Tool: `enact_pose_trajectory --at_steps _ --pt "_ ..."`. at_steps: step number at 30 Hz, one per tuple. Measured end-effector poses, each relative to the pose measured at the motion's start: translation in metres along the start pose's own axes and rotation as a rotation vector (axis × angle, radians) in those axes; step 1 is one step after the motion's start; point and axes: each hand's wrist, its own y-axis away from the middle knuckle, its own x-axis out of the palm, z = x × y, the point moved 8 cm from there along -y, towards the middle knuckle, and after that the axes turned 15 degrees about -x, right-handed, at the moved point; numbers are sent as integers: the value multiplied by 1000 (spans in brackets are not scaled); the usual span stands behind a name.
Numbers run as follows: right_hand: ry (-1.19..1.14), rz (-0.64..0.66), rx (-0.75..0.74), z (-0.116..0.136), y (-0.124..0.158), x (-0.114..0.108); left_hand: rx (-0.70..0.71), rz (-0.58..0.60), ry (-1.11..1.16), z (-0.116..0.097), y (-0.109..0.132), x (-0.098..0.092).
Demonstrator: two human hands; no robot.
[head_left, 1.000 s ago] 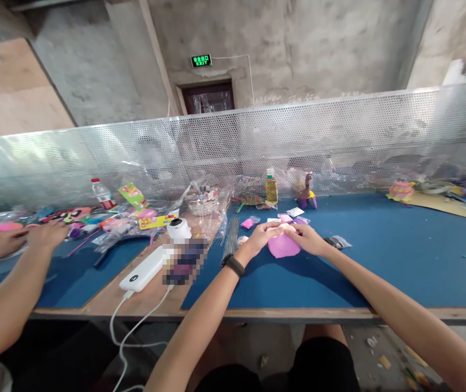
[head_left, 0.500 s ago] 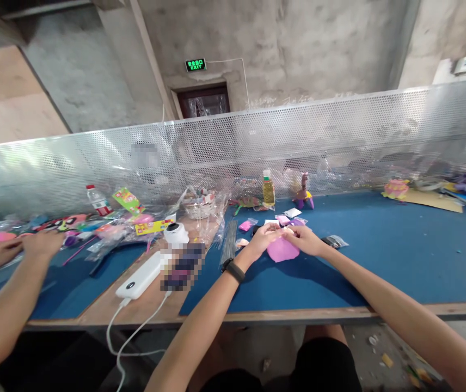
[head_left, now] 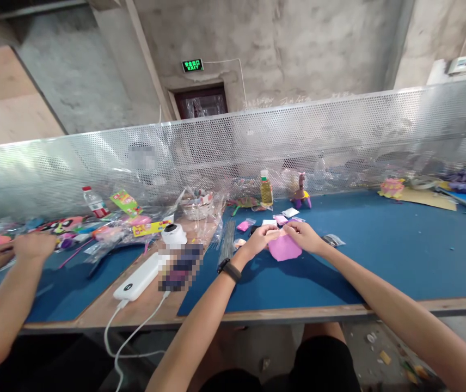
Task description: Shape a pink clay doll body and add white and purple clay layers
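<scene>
A thin, soft-looking pink sheet (head_left: 285,249) hangs just over the blue mat from the fingers of both hands. My left hand (head_left: 261,239) pinches its upper left edge, and a dark band circles that wrist. Close beside it, my right hand (head_left: 305,238) is closed on the upper right edge. The fingertips partly hide the sheet's top. Beyond the hands lie small packets: a pink one (head_left: 243,225), a white one (head_left: 290,212) and a purple one partly covered. A bundle of thin grey rods (head_left: 227,239) lies left of my left hand.
An oil-coloured bottle (head_left: 266,191) and a small brown-and-purple figure (head_left: 301,195) stand at the back. A dark packet (head_left: 333,240) lies by my right forearm. Leftward are a power bank (head_left: 140,279), a phone (head_left: 181,268), a white camera (head_left: 174,236) and a co-worker's hands (head_left: 32,246).
Both hands still hold the pink sheet, which now hangs slightly more to the right below my right fingers. The whole view has shifted a little. The co-worker's hands moved slightly left.
</scene>
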Motion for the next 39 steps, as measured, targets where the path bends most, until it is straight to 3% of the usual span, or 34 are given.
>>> enact_pose_trajectory --at_steps 3,8,11,15,22,28,35,39 --pt "-10 -48 20 0 0 -6 -44 7 -1 6 -2 -4" --pt "-45 -28 81 -7 1 -3 89 -51 -11 -1 -2 -10" --pt "41 25 59 -9 1 -1 34 -24 4 1 -1 -6" --pt "79 -38 43 -7 0 -7 -26 23 13 2 2 -1" --pt "-97 55 164 -6 5 2 33 -83 26 -4 3 -10" --pt "-65 -76 140 -7 2 -13 -10 -23 129 1 -1 -13" --pt "-431 -82 386 -24 14 9 51 -83 152 -3 -2 -20" --pt "-489 -90 427 -30 17 13 53 -128 151 -3 -2 -24"
